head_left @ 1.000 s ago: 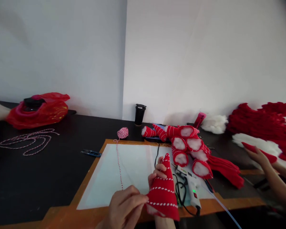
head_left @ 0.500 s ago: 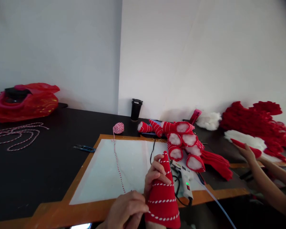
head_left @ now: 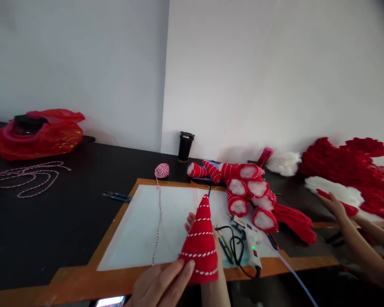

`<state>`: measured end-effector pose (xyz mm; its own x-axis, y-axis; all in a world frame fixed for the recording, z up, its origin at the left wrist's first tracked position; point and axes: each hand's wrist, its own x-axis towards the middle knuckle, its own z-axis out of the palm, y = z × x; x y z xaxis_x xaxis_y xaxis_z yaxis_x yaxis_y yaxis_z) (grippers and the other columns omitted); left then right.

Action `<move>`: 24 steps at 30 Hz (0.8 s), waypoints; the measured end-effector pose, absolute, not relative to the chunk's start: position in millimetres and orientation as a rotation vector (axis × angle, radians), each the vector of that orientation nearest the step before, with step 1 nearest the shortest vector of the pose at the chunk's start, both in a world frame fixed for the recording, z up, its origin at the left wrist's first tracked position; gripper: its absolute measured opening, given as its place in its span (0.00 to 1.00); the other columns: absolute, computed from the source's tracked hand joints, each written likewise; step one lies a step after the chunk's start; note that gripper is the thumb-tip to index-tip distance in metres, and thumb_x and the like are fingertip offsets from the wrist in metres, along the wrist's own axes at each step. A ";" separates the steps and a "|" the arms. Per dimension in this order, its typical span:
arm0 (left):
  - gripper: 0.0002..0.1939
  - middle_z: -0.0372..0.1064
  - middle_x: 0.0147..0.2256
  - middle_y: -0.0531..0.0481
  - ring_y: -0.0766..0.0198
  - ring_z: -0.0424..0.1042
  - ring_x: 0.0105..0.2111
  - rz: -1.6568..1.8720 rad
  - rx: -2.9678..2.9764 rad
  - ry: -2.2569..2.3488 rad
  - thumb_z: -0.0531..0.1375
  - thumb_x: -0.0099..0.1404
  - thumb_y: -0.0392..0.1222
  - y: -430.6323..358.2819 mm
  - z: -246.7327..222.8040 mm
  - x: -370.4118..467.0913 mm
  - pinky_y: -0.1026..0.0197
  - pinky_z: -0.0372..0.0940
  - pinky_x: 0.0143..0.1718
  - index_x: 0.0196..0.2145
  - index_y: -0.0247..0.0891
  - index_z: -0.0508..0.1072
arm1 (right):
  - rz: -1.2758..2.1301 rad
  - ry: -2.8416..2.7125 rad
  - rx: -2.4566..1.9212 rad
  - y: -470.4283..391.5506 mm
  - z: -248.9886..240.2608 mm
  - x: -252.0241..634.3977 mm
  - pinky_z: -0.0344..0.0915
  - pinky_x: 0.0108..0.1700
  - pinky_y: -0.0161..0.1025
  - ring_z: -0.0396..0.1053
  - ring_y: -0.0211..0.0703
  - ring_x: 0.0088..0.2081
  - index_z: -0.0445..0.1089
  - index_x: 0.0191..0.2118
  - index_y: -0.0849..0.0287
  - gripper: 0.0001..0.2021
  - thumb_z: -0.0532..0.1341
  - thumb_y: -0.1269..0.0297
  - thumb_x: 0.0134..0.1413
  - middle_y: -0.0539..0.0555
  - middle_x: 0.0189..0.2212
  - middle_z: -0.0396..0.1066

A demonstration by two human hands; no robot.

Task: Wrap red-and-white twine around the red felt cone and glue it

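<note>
Pinching the cone (head_left: 201, 243) at its lower-left edge with left hand (head_left: 160, 283), thumb against fingers. Right hand (head_left: 190, 220) behind it, fingertips showing left; grip hidden. Cone's held tip up over the sheet's (head_left: 128, 243) near edge, left of glue gun (head_left: 250, 241). Cord (head_left: 158, 221) runs from ball (head_left: 161, 170) toward left hand.

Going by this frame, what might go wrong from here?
The glue gun shows a green light and lies near the right hand; if hot, it might burn that hand. Its looped black cable could catch the right hand and drag the glue gun. The red-and-white cord runs from its ball toward the left hand, which pinches the red cone; a tug could roll the ball.
</note>
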<state>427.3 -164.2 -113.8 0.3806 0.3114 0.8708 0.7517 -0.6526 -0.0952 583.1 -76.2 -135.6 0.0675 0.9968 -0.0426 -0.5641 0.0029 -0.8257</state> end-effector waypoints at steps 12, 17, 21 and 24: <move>0.11 0.79 0.36 0.48 0.65 0.78 0.36 -1.487 -2.336 -1.117 0.53 0.73 0.32 -159.9 -117.3 433.1 0.64 0.70 0.44 0.44 0.35 0.75 | 0.257 -1.759 -0.866 -162.6 -135.0 612.6 0.72 0.40 0.37 0.72 0.44 0.38 0.71 0.45 0.56 0.10 0.66 0.67 0.57 0.56 0.38 0.72; 0.10 0.76 0.37 0.49 0.65 0.77 0.37 -1.565 -2.647 -1.265 0.53 0.71 0.30 -160.4 -96.6 420.1 0.66 0.72 0.41 0.47 0.37 0.70 | 0.156 -1.735 -0.894 -159.5 -133.6 603.4 0.69 0.32 0.36 0.71 0.42 0.32 0.71 0.40 0.58 0.10 0.59 0.79 0.57 0.55 0.33 0.72; 0.11 0.73 0.35 0.49 0.68 0.74 0.35 -1.563 -2.779 -1.248 0.53 0.71 0.28 -151.0 -88.4 404.2 0.68 0.71 0.38 0.45 0.37 0.71 | 0.201 -1.716 -0.855 -158.8 -126.0 601.5 0.69 0.33 0.37 0.71 0.43 0.33 0.71 0.39 0.58 0.10 0.60 0.80 0.55 0.55 0.33 0.73; 0.12 0.73 0.40 0.45 0.64 0.74 0.40 -1.449 -2.771 -1.105 0.55 0.70 0.27 -146.1 -91.7 399.1 0.64 0.72 0.42 0.48 0.35 0.74 | 0.228 -1.694 -0.851 -159.6 -122.3 601.4 0.70 0.34 0.36 0.71 0.42 0.34 0.70 0.39 0.58 0.10 0.60 0.80 0.55 0.55 0.34 0.73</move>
<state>399.1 -146.1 -91.7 0.4008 0.6285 0.6665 0.4767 -0.7644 0.4341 601.4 -159.6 -122.3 -0.0676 0.6396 0.7657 0.4141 0.7162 -0.5617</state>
